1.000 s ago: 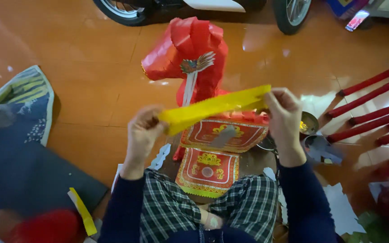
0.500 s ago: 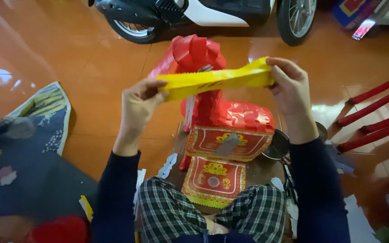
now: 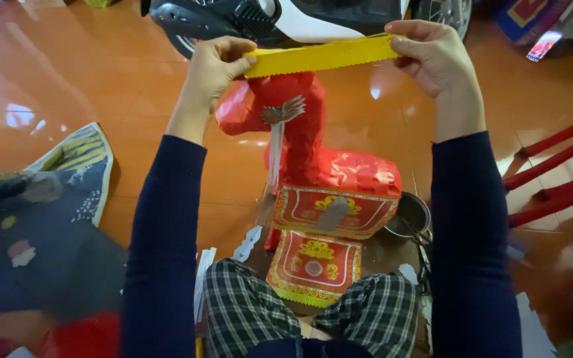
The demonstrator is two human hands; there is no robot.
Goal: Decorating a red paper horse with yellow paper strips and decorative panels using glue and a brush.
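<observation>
Floor (image 3: 67, 73): an orange glossy tiled floor is filling the view, and light is reflecting on it.
Scooter (image 3: 286, 16): a black and white scooter is standing at the top edge, behind the hands.
Mat (image 3: 28, 219): a dark patterned mat is lying on the floor at the left side.
Red sticks (image 3: 552, 172): several red sticks are lying at the right side, well apart from the hands.
Paper horse (image 3: 319, 172): a red paper horse with gold decorated panels is standing on the floor in front of the checked knees, below the strip and between the two arms.
Metal bowl (image 3: 409, 215): a small metal bowl is sitting just beside the horse, on its right side.
Yellow strip (image 3: 323, 55): a long yellow paper strip with a toothed lower edge is stretching almost level between both hands, above the horse's head, not touching it.
Left hand (image 3: 217, 66): it is pinching the left end of the strip with thumb and fingers closed.
Right hand (image 3: 432, 56): it is gripping the right end of the strip, the fingers curled around it.
</observation>
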